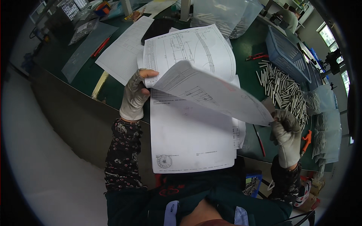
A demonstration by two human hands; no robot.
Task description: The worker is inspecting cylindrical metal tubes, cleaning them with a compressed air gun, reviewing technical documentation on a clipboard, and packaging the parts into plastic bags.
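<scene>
My left hand (135, 94), in a light work glove, pinches the left edge of a stack of white drawing sheets (190, 52). My right hand (286, 133), also gloved, grips the corner of one lifted sheet (211, 92), which curves up between both hands. Under it another printed sheet (188, 139) with a round stamp lies flat on the green workbench (113, 92).
A pile of short metal rods (281, 88) lies at the right beside a blue plastic basket (288, 52). Red-handled tools (256, 57) and an orange tool (306, 140) rest on the bench. More papers (122, 49) and clear bags (226, 17) sit farther back.
</scene>
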